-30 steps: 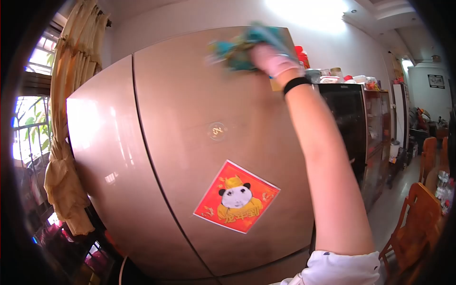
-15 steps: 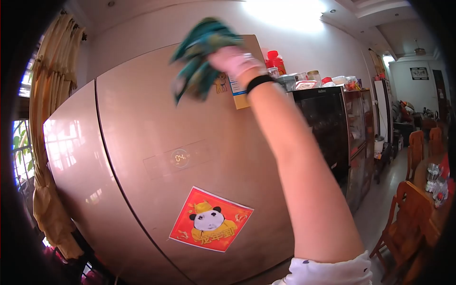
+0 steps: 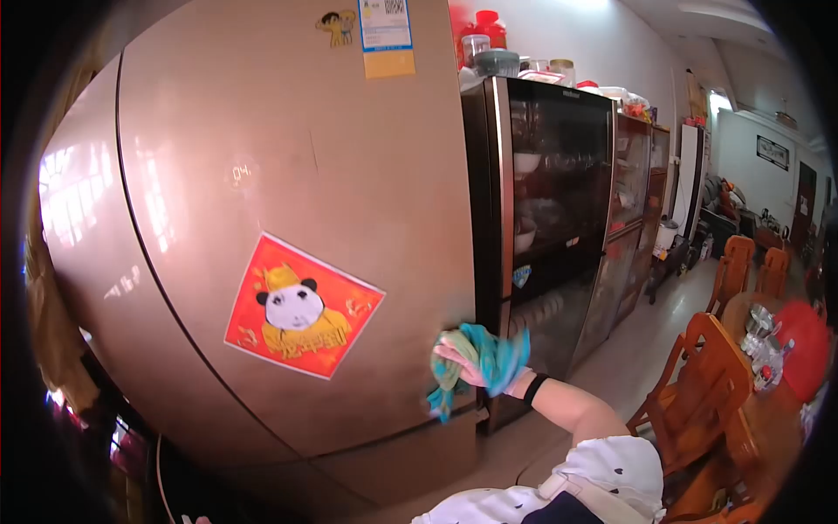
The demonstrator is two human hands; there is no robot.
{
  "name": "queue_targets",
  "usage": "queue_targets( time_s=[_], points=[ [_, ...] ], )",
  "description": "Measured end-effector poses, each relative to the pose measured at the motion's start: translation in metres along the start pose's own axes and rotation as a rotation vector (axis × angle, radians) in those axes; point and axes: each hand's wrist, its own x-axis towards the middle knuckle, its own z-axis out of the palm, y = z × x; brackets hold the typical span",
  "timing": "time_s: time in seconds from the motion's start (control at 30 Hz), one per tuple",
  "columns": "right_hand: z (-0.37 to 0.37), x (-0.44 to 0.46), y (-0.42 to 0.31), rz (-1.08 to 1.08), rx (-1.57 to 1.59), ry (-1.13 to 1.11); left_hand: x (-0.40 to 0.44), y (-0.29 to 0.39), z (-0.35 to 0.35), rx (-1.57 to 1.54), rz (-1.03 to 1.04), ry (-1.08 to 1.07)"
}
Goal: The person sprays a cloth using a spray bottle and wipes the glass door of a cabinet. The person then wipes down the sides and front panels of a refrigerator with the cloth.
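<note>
My right hand [image 3: 461,360] is closed around a bunched teal and green cloth [image 3: 499,354], a little blurred by motion. Hand and cloth are at the lower right edge of the refrigerator door [image 3: 367,210], seemingly against its surface. A black band [image 3: 534,389] circles my right wrist. On the door, a red diamond-shaped panda sticker [image 3: 349,304] lies to the left of the cloth, with a lit display [image 3: 241,174] above it. Only a pale sliver, perhaps fingertips of my left hand [image 3: 202,520], shows at the bottom edge; its fingers cannot be made out.
Right of the refrigerator stands a dark glass-fronted cabinet [image 3: 563,166] with jars and containers [image 3: 497,63] on top. Wooden chairs [image 3: 703,375] and a table with a red item [image 3: 801,339] are at the right. A curtain [image 3: 57,323] hangs at the left.
My right hand and the cloth have moved from the upper part of the refrigerator door down to its lower right edge. The view has tilted down and turned right.
</note>
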Motion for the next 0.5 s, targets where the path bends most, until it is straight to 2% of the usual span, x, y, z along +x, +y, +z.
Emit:
queue_targets(
  time_s=[0.03,0.07,0.13,0.17,0.2,0.33,0.37,0.4,0.43,0.47,0.5],
  points=[
    [0.019,-0.026,0.029,0.235,0.62,-0.027,-0.003,-0.001,-0.003,0.018,0.002,-0.008],
    [-0.006,-0.021,0.007,-0.058,0.021,0.131,-0.006,-0.001,-0.005,0.037,0.004,-0.017],
    [-0.064,0.008,-0.036,-0.263,-0.525,0.271,-0.01,-0.005,-0.006,0.076,0.005,-0.04],
    [-0.1,0.042,-0.058,-0.178,-0.467,0.259,-0.014,-0.009,-0.007,0.13,0.065,-0.063],
    [-0.132,0.078,-0.062,-0.244,-0.51,0.33,-0.022,-0.013,-0.009,0.192,0.12,-0.086],
    [-0.195,0.18,-0.067,-0.512,-0.583,0.906,-0.054,-0.025,0.001,0.218,-0.03,0.001],
    [-0.174,0.176,-0.066,-0.387,-0.541,0.848,-0.007,-0.098,-0.04,0.211,-0.029,-0.045],
    [-0.153,0.172,-0.064,-0.258,-0.507,0.791,-0.013,-0.103,-0.039,0.24,-0.04,-0.091],
    [-0.128,0.141,-0.084,-0.094,-0.613,0.681,-0.018,-0.1,-0.034,0.262,-0.048,-0.135],
    [-0.078,0.123,-0.065,-0.179,-0.725,0.678,-0.021,-0.101,-0.03,0.222,-0.07,-0.163],
    [-0.022,0.095,-0.067,-0.128,-0.69,0.571,-0.024,-0.096,-0.025,0.233,-0.1,-0.184]
  ],
)
